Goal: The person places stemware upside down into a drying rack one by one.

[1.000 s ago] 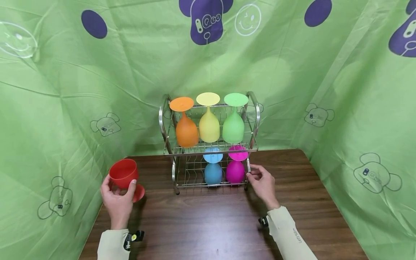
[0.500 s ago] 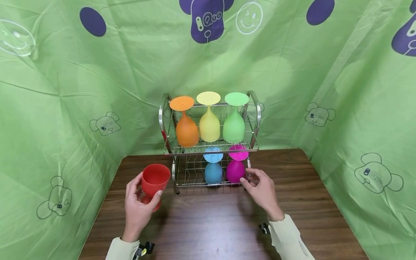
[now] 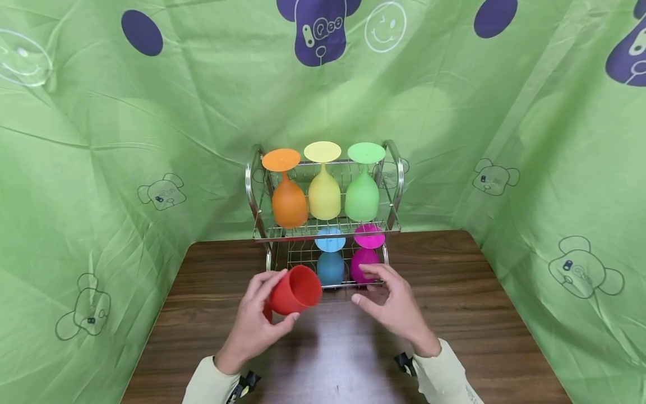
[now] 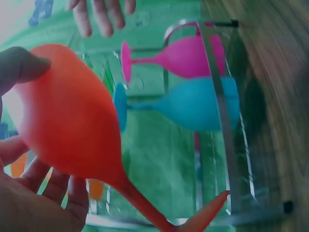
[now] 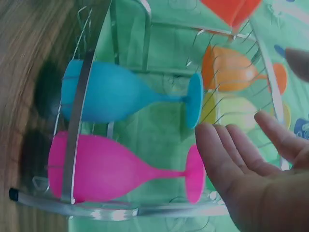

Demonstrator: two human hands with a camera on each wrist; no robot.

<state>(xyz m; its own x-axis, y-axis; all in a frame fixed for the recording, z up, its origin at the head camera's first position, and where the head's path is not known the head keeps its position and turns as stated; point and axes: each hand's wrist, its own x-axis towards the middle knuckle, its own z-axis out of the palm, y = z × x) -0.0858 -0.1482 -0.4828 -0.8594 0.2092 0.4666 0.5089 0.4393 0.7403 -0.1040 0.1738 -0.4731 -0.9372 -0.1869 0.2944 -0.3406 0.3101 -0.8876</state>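
My left hand [image 3: 259,320] grips a red goblet [image 3: 296,292] by its bowl, in front of the rack's lower tier. The goblet leans, its mouth facing right and toward me. In the left wrist view its stem and foot [image 4: 205,212] point down and to the right. My right hand [image 3: 396,308] holds nothing, its fingers apart, before the magenta goblet [image 3: 364,265]. Beside that one stands a blue goblet [image 3: 330,268], both upside down on the lower tier of the metal rack [image 3: 327,235].
On the upper tier stand an orange goblet [image 3: 289,202], a yellow goblet [image 3: 324,196] and a light green goblet [image 3: 362,196], all upside down. The rack stands at the back of the wooden table [image 3: 469,303]. Green printed cloth [image 3: 212,112] hangs around the table.
My left hand has carried the red goblet right, to the front of the rack, and tipped it over. My right hand has come off the rack's right side, moving left and toward me.
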